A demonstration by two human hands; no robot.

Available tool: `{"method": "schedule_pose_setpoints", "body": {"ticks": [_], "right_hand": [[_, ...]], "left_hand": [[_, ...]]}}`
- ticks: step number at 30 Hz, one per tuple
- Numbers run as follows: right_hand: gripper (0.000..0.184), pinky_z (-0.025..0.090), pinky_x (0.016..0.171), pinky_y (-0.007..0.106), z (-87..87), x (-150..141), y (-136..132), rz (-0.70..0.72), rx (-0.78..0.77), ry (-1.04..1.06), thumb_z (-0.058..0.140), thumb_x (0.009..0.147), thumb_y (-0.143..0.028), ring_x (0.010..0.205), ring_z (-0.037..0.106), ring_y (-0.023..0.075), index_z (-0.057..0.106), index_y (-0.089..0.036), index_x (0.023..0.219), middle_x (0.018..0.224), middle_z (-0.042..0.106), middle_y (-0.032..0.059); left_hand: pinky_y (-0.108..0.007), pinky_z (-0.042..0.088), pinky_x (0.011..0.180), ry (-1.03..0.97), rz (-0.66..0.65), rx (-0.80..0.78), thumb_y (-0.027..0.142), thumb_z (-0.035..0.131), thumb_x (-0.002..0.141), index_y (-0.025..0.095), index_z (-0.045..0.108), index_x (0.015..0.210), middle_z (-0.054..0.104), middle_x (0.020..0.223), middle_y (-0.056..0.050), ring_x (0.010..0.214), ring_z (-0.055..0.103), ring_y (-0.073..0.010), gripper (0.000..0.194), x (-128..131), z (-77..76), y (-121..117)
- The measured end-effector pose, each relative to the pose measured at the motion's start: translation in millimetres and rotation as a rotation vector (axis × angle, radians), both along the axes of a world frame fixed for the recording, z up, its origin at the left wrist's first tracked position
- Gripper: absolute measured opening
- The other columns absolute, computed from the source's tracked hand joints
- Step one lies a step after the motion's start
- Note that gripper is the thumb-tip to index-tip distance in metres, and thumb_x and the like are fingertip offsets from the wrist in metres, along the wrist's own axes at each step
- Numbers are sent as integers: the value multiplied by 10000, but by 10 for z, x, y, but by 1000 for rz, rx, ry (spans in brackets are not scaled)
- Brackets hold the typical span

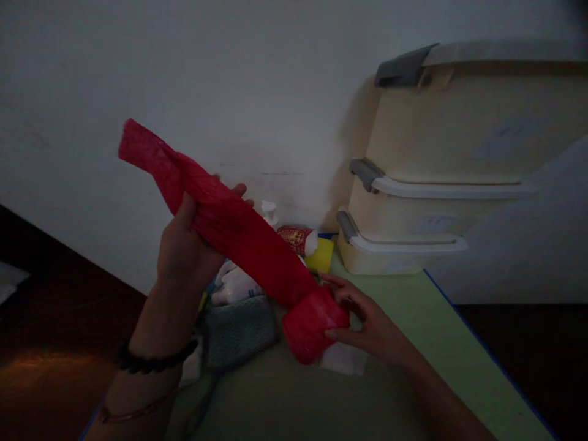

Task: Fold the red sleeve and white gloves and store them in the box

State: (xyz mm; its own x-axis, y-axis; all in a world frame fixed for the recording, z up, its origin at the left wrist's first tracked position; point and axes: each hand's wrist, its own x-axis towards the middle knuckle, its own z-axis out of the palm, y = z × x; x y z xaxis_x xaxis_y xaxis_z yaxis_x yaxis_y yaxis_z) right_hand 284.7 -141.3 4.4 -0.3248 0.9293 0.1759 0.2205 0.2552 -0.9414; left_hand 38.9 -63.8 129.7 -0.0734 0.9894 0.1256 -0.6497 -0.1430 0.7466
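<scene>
A long strip of thin red plastic bag [243,229] stretches slantwise across the middle of the view, its loose end at the upper left. At its lower right end it runs into a thick roll of red plastic bags [315,324]. My left hand [190,251] is wrapped round the strip from below, thumb on the near side and fingertips showing behind it. My right hand [362,318] grips the roll from the right between thumb and fingers. Below the strip lie a grey-green woven pouch [241,334] and a white bottle [236,288].
The green table [441,343] has a blue edge. Several cream storage boxes [459,128] with grey latches stand stacked at the right. Near the wall are a white pump top [269,211], a red patterned packet [294,239] and a yellow object [321,256]. White tissue [344,360] lies under the roll.
</scene>
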Motion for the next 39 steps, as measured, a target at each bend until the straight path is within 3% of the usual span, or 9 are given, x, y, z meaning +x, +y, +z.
{"method": "schedule_pose_setpoints", "body": {"ticks": [4, 10, 13, 17, 21, 26, 31, 35, 39], "right_hand": [[314, 488, 764, 332, 24, 86, 7, 32, -54, 1, 728, 696, -252, 996, 566, 198, 444, -223, 829, 1256, 529, 121], [504, 436, 871, 350, 24, 150, 37, 50, -17, 185, 716, 626, -157, 1145, 494, 224, 414, -255, 1018, 1245, 513, 104], [642, 458, 813, 354, 54, 228, 40, 61, -75, 332, 768, 562, -282, 1069, 535, 257, 462, -268, 1126, 1123, 566, 81], [555, 457, 775, 372, 90, 329, 31, 37, -124, 446, 776, 506, -431, 954, 571, 277, 615, -258, 1007, 1037, 593, 61], [516, 442, 793, 361, 100, 363, 34, 84, -128, 483, 758, 518, -463, 958, 557, 268, 664, -262, 984, 1016, 598, 48], [506, 425, 822, 361, 73, 377, 38, 145, -160, 434, 755, 529, -388, 994, 544, 271, 664, -272, 1013, 1048, 599, 40], [515, 424, 791, 325, 35, 360, 51, 129, -179, 408, 733, 553, -331, 993, 536, 253, 639, -275, 1056, 1096, 587, 31], [577, 428, 753, 288, 16, 362, 68, 129, -170, 435, 736, 533, -352, 961, 539, 234, 618, -281, 1093, 1091, 589, 19], [544, 419, 752, 271, 37, 362, 68, 142, -148, 373, 700, 553, -341, 956, 532, 227, 623, -277, 1088, 1106, 575, 7]], "left_hand": [[-359, 488, 869, -16, -5, -35, 312, 226, 980, 170, 412, 1348, 746, 873, -47, 818, 677, -201, 436, -8, 24, -10], [-330, 477, 881, -97, -2, 37, 283, 214, 990, 199, 394, 1353, 745, 780, 22, 838, 663, -165, 414, -62, 52, -10], [-307, 487, 868, -98, 39, 68, 275, 198, 994, 203, 384, 1357, 740, 760, 32, 847, 659, -156, 415, -129, 61, 3], [-292, 478, 884, -76, 74, 78, 246, 228, 993, 189, 412, 1333, 741, 776, 36, 873, 649, -148, 391, -217, 77, 22], [-312, 456, 937, -47, 165, 45, 247, 187, 990, 184, 517, 1231, 738, 750, 28, 1082, 582, -173, 414, -265, 83, 38], [-292, 406, 1010, 16, 111, 87, 244, 262, 980, 247, 593, 1082, 740, 759, 78, 1312, 374, -152, 346, -269, 56, 31], [-321, 388, 1043, 55, 114, 60, 259, 360, 954, 248, 615, 1051, 738, 769, 79, 1289, 412, -178, 273, -202, 30, 23], [-354, 486, 963, 114, 170, 94, 284, 436, 901, 241, 680, 853, 735, 815, 23, 1140, 557, -232, 252, -131, -3, 57], [-284, 538, 879, 93, 202, 65, 197, 499, 829, 248, 673, 797, 718, 835, 23, 1006, 615, -191, 185, -137, -36, 121]]}}
